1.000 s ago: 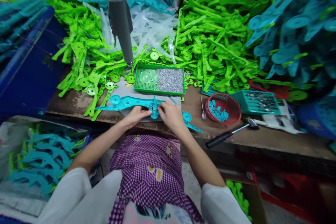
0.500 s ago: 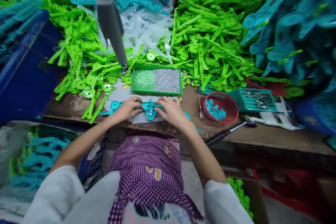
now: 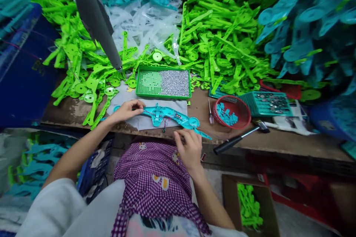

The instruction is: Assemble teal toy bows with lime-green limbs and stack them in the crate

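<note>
A long turquoise plastic part (image 3: 174, 114) lies across a pale cloth (image 3: 133, 121) at the bench's front edge. It has a cross-shaped middle, a round disc near its right end and thin wires along it. My left hand (image 3: 129, 110) is closed at its left portion, thumb and fingers pinched on it; whether a wire is also between them is unclear. Thin wires with a small dark piece (image 3: 164, 130) hang from the part's front edge. Just in front of the right end, my right hand (image 3: 189, 146) has its fingers bent but apart, with nothing visible in them.
Behind the part stands a green tray (image 3: 164, 95) of small metal pieces. A hanging electric screwdriver (image 3: 98, 24) is at left. To the right are a screwdriver (image 3: 210, 113), a red basket (image 3: 244, 116) and a hammer (image 3: 239, 140). Lime-green parts (image 3: 222, 40) are heaped behind.
My right hand has left the part's middle and moved right and toward me. My left hand has shifted slightly left. The part's right half and hanging wires now show.
</note>
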`<state>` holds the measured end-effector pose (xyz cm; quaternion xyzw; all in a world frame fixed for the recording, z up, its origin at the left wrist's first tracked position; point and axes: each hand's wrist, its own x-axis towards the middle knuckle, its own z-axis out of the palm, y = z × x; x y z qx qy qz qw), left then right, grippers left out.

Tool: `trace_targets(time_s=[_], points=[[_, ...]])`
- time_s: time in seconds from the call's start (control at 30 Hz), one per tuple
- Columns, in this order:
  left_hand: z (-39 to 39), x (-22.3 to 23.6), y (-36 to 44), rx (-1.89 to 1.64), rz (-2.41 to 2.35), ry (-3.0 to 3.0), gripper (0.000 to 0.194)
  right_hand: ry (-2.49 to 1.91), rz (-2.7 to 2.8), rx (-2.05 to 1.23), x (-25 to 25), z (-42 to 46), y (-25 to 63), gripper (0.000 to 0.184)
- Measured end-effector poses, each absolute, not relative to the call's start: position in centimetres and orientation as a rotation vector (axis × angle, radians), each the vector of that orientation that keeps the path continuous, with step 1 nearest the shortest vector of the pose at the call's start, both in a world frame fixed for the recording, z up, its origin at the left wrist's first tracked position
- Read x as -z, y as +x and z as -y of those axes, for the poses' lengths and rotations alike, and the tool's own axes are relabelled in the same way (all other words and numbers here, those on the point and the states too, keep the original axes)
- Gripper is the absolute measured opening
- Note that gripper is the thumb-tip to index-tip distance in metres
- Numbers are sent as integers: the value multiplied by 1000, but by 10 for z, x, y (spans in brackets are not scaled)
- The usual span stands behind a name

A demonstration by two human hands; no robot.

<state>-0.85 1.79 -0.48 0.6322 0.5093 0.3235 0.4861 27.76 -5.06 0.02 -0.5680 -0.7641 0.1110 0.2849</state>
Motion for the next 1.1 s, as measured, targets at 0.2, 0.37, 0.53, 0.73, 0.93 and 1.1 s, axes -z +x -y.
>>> trace_targets(time_s=[0.2,0.37,0.53,0.73,0.93,1.1], points=[[-18,3,-13,-779,-1191,1512,16,-1382,2400,-171,-10,13,267,34],[-13,5,-12,-797,-1211,1603,14,-1403,2371,-278,-8,-1,268,26],[-9,5,-7,-734,-1229,1912,4,-1738,1969,-371,-22,7,267,27],[-8,7,-2,-708,-1246,2035,3,-1818,1919,-836,-37,-17,270,29],[-9,8,1,-701,-1247,2047,4,-1792,1857,-1011,-44,-32,272,33],[-8,7,0,-740,-1259,1987,3,-1554,1739,-1114,-47,-33,262,36]])
